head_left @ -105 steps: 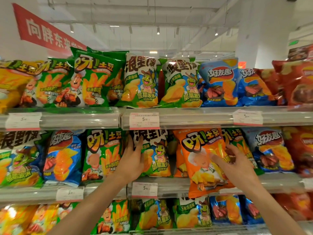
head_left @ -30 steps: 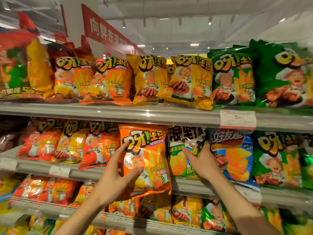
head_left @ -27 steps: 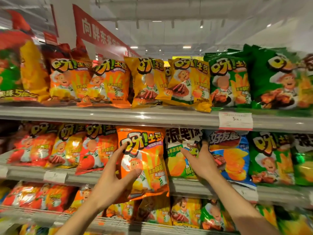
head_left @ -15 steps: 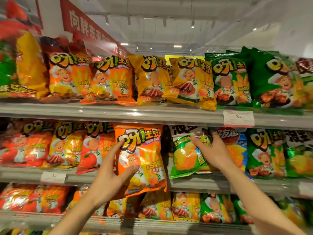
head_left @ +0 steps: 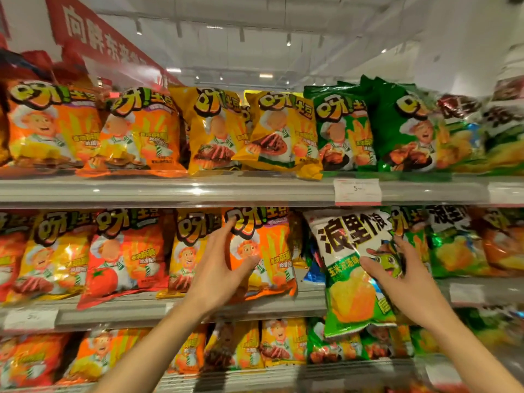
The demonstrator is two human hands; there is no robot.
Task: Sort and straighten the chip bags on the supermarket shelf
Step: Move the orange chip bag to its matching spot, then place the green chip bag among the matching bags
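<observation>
While the left hand (head_left: 218, 276) grips the orange bag (head_left: 263, 251), the right hand (head_left: 397, 282) holds the green bag (head_left: 351, 279).

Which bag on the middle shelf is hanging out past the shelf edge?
The white-and-green corn-flavour chip bag that the right hand grips. Its bottom hangs below the middle shelf's front rail; the neighbouring bags sit on the shelf.

Single head-worn view, wide-angle, facing forward at close range to shelf (head_left: 170, 191). Left hand (head_left: 218, 273) and right hand (head_left: 402, 282) reach forward, shelving rows above and below them.
</observation>
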